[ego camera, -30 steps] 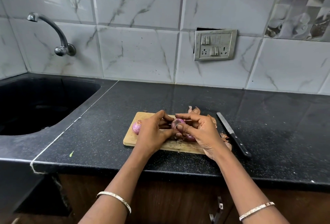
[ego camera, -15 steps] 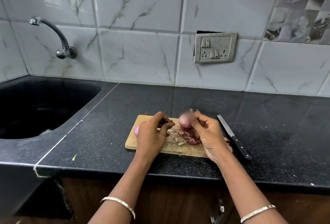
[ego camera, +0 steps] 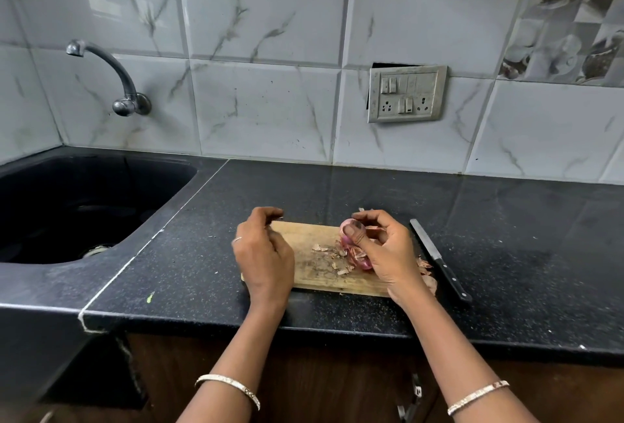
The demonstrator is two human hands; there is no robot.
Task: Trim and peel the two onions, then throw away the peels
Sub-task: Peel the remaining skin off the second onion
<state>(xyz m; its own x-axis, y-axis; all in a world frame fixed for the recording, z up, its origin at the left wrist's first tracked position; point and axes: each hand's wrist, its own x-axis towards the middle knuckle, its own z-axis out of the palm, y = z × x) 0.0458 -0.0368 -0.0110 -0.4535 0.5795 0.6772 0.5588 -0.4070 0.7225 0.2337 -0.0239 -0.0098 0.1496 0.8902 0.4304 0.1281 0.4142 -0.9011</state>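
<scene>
sink [ego camera: 158, 183]: well left of cutting board [ego camera: 310, 237]; dark basin, only a drain visible, no peels inside
left hand [ego camera: 263, 254]: over board's left end, fingers curled; can't tell if it holds anything
second onion: not visible, maybe behind that hand
peels [ego camera: 337, 262]: loose on board centre, more off its right edge; none binned
onion [ego camera: 345, 228]: above board's right half, looks mostly peeled
right hand [ego camera: 388, 254]: fingers wrapped round it, thumb across
knife [ego camera: 439, 262]: just right of board, untouched
progress: likely past halfway; disposal left, no bin in view
</scene>
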